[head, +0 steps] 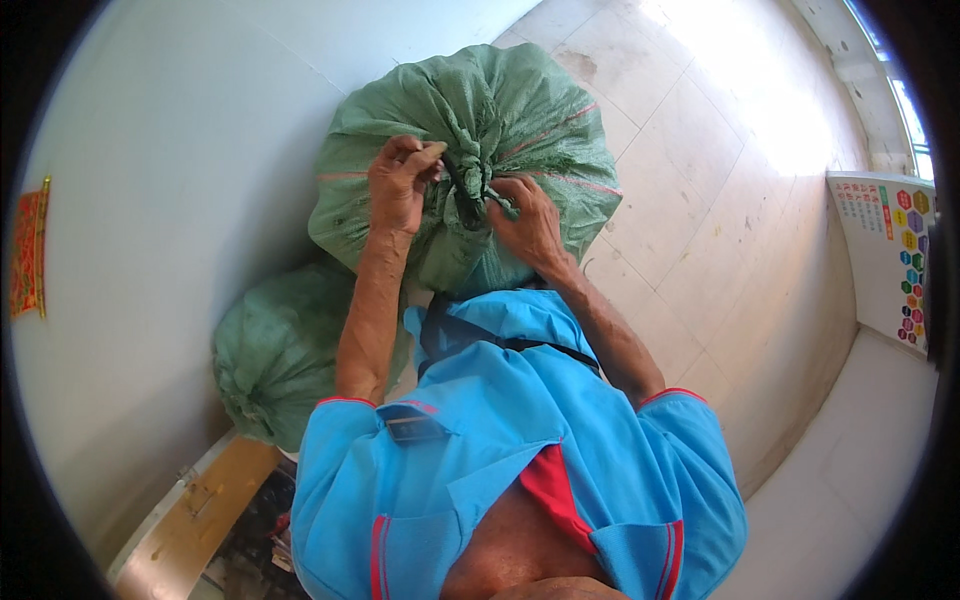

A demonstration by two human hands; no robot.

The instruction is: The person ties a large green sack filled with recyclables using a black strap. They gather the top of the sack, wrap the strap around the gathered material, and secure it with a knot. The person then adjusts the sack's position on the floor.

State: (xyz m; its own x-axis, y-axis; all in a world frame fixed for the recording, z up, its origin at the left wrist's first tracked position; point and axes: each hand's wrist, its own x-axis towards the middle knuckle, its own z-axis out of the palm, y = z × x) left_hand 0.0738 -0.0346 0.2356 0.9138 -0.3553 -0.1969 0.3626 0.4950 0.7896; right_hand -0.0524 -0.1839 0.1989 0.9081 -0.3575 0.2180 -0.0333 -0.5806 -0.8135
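A bulging green woven sack [375,127] with thin red stripes stands in front of me, its mouth gathered and tied in a knot [471,165] at the top. Left of the knot, my left hand [405,176] pinches the end of a dark strip [452,166] between thumb and fingers; the strip runs down to the gathered neck. On the right side of the neck, my right hand [525,217] holds a green tie end [501,201] with curled fingers. Where the strip passes at the neck is partly hidden in folds.
Another full green sack [281,352] rests against the white wall [180,187] at left. Below it is a wooden board [199,510] beside dark clutter. Pale floor tiles [675,195] extend to the right, with a printed board [874,247] at the far right.
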